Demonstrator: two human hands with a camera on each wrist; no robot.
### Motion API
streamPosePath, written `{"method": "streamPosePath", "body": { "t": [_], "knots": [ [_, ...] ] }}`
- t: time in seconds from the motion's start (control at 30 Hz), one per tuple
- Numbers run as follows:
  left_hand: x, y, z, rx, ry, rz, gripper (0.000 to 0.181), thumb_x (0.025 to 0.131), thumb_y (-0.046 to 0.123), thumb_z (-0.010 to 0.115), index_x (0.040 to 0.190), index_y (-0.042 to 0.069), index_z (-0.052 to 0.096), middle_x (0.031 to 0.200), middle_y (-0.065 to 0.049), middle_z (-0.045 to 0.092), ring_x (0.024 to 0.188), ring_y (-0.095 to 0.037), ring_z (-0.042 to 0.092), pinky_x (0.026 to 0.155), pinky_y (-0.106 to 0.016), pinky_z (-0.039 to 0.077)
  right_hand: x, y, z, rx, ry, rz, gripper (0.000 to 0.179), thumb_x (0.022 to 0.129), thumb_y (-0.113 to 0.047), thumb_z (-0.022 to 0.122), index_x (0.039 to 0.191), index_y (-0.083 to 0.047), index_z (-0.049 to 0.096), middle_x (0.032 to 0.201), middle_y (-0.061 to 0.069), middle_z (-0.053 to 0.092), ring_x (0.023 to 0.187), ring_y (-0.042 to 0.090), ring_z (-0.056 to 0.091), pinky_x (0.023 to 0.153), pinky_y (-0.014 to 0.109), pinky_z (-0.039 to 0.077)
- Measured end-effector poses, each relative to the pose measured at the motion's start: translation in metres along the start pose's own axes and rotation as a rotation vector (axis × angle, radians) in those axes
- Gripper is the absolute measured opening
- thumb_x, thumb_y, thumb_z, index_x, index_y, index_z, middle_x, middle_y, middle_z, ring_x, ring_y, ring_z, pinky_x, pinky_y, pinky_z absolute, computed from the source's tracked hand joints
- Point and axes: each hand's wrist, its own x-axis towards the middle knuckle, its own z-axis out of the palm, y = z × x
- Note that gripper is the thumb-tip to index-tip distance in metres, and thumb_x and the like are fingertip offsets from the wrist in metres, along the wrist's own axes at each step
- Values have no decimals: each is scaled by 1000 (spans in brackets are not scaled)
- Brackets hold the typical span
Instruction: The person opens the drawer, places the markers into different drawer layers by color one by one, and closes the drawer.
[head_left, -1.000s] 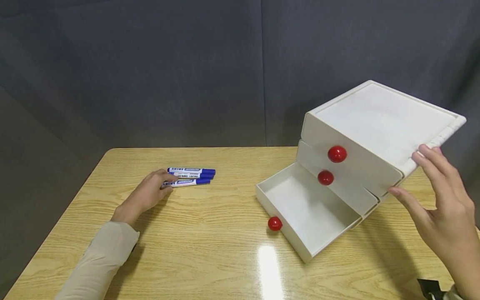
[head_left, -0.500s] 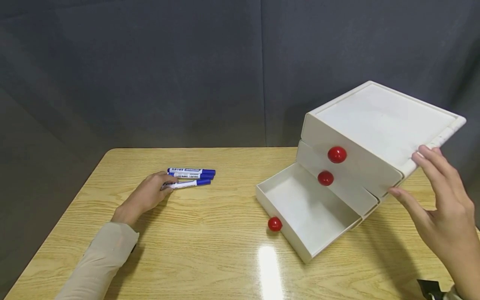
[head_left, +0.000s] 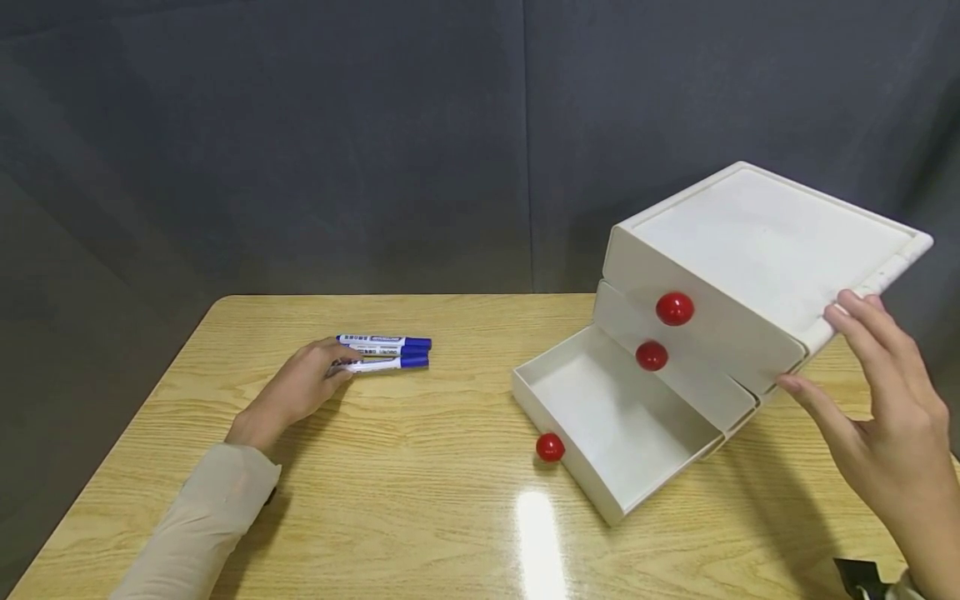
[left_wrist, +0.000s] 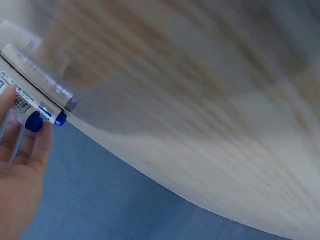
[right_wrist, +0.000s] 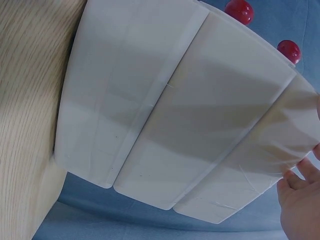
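Three whiteboard markers with blue caps lie side by side at the left of the table. My left hand [head_left: 303, 379] pinches the rear end of the nearest marker [head_left: 382, 364] between thumb and fingers, as the left wrist view shows at its blue end [left_wrist: 34, 121]. Just behind it are the middle marker [head_left: 386, 352] and the far marker [head_left: 382, 341]. At the right stands a white drawer box [head_left: 772, 242] with red round knobs, its bottom drawer [head_left: 585, 454] pulled out. My right hand [head_left: 892, 417] rests its fingertips and thumb on the box's near upper edge, fingers fairly straight.
The wooden table [head_left: 420, 483] reaches back to a dark curtain [head_left: 375, 150]. A red knob [head_left: 550, 447] sticks out from the front of the pulled-out drawer, toward the table's middle. The box's closed drawers carry the other red knobs [head_left: 674, 308].
The nearest marker has swung slightly and slid a little to the right, with my left hand shifting along. My right hand and the drawer box have stayed put.
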Motion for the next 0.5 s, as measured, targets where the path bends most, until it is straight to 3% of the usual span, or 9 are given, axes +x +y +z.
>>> {"method": "streamPosePath", "body": {
  "t": [0.17, 0.33, 0.5],
  "knots": [
    [2, 5, -2, -9, 17, 28, 26, 94, 2, 65, 119, 2, 69, 116, -17, 68, 106, -33, 64, 91, -49, 55, 0, 1, 0, 1, 4, 5, 80, 93, -58, 53, 129, 13, 55, 134, 36, 52, 142, 37, 42, 122, 25, 28],
    [4, 14, -3, -4, 10, 5, 26, 95, 4, 65, 120, 3, 68, 119, -16, 67, 112, -34, 62, 95, -50, 53, -1, 3, 0, -5, 0, 10, 80, 93, -59, 52, 130, 13, 55, 135, 36, 52, 142, 37, 42, 122, 25, 28],
    [5, 21, -4, -6, 13, 29, 27, 95, 5, 65, 121, 4, 68, 120, -16, 66, 112, -33, 62, 95, -49, 54, -2, 4, 0, -6, -6, 15, 81, 93, -59, 52, 130, 12, 55, 136, 36, 52, 142, 37, 41, 122, 24, 28]
  ]
}}
